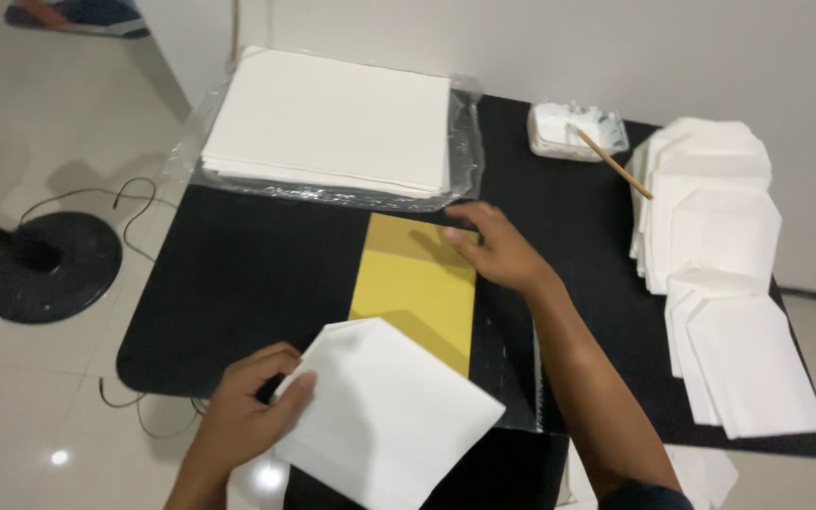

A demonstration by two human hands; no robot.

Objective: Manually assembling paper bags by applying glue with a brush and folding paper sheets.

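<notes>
The step in hand looks like folding a white sheet (391, 416) over the yellow template (417, 288) on the black desk (247, 274). The left hand (243, 416) pinches the sheet's left corner, fingers closed on it; the sheet lies tilted over the template's near end. The right hand (498, 247), arm stretched forward, presses flat on the template's far right corner, fingers spread. A next move would call for squaring the sheet to the template.

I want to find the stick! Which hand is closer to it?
Right. The right hand rests on the yellow card, below-left of the stick; the left hand holds white paper far off.
</notes>
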